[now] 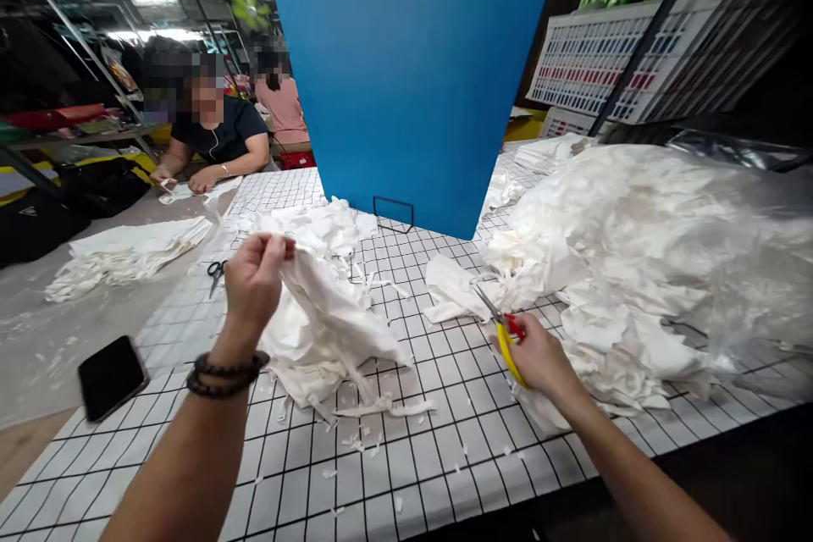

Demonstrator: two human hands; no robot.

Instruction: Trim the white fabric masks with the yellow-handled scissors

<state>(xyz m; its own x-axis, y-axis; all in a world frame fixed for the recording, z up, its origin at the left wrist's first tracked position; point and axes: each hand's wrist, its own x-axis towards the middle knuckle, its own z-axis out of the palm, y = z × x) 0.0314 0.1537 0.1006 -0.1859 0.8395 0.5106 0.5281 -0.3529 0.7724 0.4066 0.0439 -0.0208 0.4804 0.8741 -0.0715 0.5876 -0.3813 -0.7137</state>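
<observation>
Left hand point(254, 275) has thumb and fingers closed on the upper edge of a white cloth point(340, 313); right hand point(539, 356) is wrapped around the handles of scissors point(510, 353). Beneath both runs a grid-patterned table point(285, 474). Beyond them, between the two, a blue board point(412, 76) stands upright, apparently steadied by the wire stand point(394, 226) at its foot. Right of the right hand spreads a big white heap point(641, 229), partly under clear plastic, probably to keep it together. The held cloth slopes down from the left hand toward the right, pinched high, so its folds hang loose over a pile below. Left of the left wrist lies a phone point(113, 378), seemingly set aside from the fabric. The scissors point away from the right wrist, which suits the handle grip. Dark scissors point(216, 273) lie just left of the left hand, and tiny scraps point(352, 443) dot the table nearer the body.
</observation>
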